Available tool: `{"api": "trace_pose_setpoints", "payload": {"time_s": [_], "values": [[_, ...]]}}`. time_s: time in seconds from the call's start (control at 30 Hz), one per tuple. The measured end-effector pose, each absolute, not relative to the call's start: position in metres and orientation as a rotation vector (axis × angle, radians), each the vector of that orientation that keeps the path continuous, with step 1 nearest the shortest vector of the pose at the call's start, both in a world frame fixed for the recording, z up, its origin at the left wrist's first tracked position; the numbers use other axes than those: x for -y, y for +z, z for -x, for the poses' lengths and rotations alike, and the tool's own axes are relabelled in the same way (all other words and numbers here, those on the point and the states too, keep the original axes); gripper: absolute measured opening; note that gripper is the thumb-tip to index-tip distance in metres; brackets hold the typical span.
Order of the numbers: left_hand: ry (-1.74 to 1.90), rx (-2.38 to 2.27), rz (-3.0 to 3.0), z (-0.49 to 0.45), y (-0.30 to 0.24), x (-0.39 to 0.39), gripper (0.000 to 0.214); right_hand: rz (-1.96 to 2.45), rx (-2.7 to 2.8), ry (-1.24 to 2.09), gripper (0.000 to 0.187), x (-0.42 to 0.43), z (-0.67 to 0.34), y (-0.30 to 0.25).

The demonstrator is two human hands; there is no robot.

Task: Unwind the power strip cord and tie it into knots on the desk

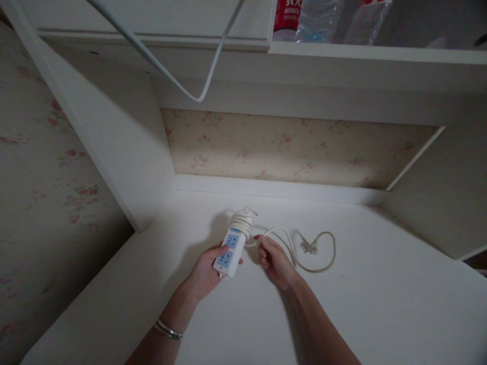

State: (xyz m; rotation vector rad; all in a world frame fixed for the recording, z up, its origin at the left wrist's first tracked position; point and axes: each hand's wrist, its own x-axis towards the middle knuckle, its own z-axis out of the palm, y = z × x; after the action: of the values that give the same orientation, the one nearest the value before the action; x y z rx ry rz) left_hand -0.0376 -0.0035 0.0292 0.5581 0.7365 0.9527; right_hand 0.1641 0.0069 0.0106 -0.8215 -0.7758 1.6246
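Note:
My left hand point(208, 266) is closed around the lower end of a white power strip point(236, 256) with blue socket faces. Several turns of its off-white cord point(241, 224) are wrapped round the strip's far end. To the right, my right hand point(273, 258) pinches the loose run of that cord between thumb and fingers, close beside the strip. From there the cord bends over to the right and loops on the white surface. Its plug point(309, 247) lies on the surface to the right of my right hand.
The white desktop point(380, 304) meets a low back ledge point(281, 189) under flowered wallpaper point(243, 147). White side panels point(110, 121) stand left and right. Overhead, a shelf point(380, 54) carries plastic bottles point(319, 20), and a white bent rod point(171, 76) hangs in front.

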Motion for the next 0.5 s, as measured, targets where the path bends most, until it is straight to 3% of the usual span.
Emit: {"api": "trace_pose_setpoints", "payload": {"time_s": [0.13,0.5], "values": [[0.959,-0.719,-0.544,0.036,0.033,0.005,0.029,0.854,0.899,1.615,0.032,-0.002,-0.156,0.010],[0.713,-0.593,-0.726,0.036,0.031,0.012,0.032,0.765,0.566,1.367,0.028,-0.014,-0.175,0.011]]}}
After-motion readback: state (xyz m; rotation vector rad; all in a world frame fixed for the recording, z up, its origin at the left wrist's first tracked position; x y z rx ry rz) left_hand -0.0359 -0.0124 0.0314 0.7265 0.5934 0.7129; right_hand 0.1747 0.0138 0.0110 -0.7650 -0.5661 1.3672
